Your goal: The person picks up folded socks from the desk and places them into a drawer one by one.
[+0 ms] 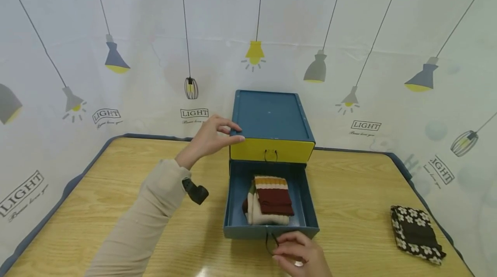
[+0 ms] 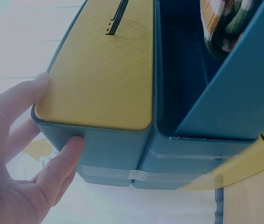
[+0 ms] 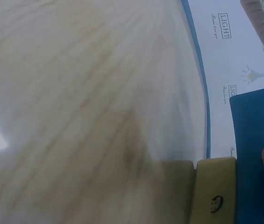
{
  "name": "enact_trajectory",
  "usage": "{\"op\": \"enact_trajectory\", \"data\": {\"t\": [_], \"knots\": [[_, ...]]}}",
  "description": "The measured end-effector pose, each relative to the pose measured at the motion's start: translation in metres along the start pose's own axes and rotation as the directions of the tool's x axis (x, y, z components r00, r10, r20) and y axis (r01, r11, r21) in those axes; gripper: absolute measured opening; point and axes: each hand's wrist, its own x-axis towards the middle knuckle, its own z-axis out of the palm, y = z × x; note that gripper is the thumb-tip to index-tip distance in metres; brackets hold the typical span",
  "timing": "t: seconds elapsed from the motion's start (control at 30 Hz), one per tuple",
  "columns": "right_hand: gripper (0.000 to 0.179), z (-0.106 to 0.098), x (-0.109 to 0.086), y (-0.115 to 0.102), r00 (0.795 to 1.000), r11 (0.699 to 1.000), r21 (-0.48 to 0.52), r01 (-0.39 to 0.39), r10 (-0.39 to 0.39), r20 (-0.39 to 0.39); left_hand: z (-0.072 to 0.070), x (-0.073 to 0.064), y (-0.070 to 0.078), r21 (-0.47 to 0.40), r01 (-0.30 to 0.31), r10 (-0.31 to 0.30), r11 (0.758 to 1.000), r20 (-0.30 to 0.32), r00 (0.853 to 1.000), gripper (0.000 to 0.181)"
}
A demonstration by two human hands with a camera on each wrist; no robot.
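A blue storage box with drawers (image 1: 268,113) stands on the table, its top drawer front (image 1: 248,149) yellow. Below that, a blue drawer (image 1: 229,208) is pulled out, holding folded knit socks (image 1: 273,201) in maroon, cream and mustard. My left hand (image 1: 211,136) rests on the box's upper left front corner, fingers along the top edge and thumb near the front. Its fingertips (image 2: 71,147) touch the blue side in the left wrist view. My right hand (image 1: 300,253) pinches the black loop handle (image 1: 268,242) of the pulled-out drawer. Only part of that hand shows in the right wrist view.
Folded black socks with white flowers (image 1: 419,234) lie at the right of the wooden table (image 1: 349,190). Behind the box hangs a white sheet (image 1: 217,18) printed with lamps. Yellow fronts (image 3: 216,191), one with a smiley mark, show under the blue drawer.
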Motion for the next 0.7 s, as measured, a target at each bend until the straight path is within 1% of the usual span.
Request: {"op": "enact_trajectory", "data": {"t": [0.1, 0.17, 0.2, 0.27, 0.33, 0.4, 0.43, 0.5, 0.63, 0.7], "knots": [[0.006, -0.005, 0.008, -0.003, 0.996, 0.997, 0.011, -0.077, 0.076, 0.034, 0.0, 0.0, 0.0, 0.001, 0.0, 0.0, 1.0, -0.002, 1.0, 0.028], [0.004, -0.008, 0.015, -0.004, 0.989, 0.99, 0.01, -0.142, 0.141, 0.051, 0.0, -0.001, 0.001, -0.002, 0.001, -0.001, 1.0, -0.001, 1.0, 0.028], [0.004, -0.009, 0.019, -0.004, 0.987, 0.988, 0.014, -0.154, 0.153, 0.055, 0.0, -0.001, 0.002, -0.004, 0.002, -0.002, 1.0, -0.001, 1.0, 0.028], [0.004, -0.01, 0.027, -0.001, 0.988, 0.989, 0.022, -0.144, 0.142, 0.052, 0.0, -0.002, 0.002, -0.006, 0.007, -0.007, 1.0, 0.001, 1.0, 0.028], [0.004, -0.01, 0.036, 0.003, 0.993, 0.993, 0.03, -0.112, 0.111, 0.038, 0.0, -0.002, 0.003, -0.009, 0.012, -0.012, 1.0, 0.002, 1.0, 0.028], [0.005, -0.01, 0.044, 0.01, 0.997, 0.997, 0.017, -0.078, 0.078, 0.021, 0.0, -0.002, 0.003, -0.009, 0.016, -0.016, 1.0, 0.002, 1.0, 0.028], [0.005, -0.01, 0.048, 0.013, 0.997, 0.997, 0.012, -0.076, 0.076, 0.016, 0.0, -0.002, 0.003, -0.008, 0.018, -0.018, 1.0, 0.002, 1.0, 0.028], [0.006, -0.009, 0.057, 0.02, 0.995, 0.995, 0.003, -0.095, 0.095, 0.008, 0.001, -0.001, 0.003, -0.008, 0.018, -0.018, 1.0, 0.002, 1.0, 0.027], [0.008, -0.01, 0.073, 0.031, 0.983, 0.983, 0.016, -0.181, 0.181, -0.002, 0.001, -0.001, 0.003, -0.007, 0.021, -0.021, 1.0, -0.001, 1.0, 0.027], [0.007, -0.011, 0.081, 0.036, 0.979, 0.979, 0.013, -0.202, 0.202, -0.012, 0.0, 0.0, 0.002, -0.008, 0.022, -0.022, 1.0, 0.0, 1.0, 0.027]]}}
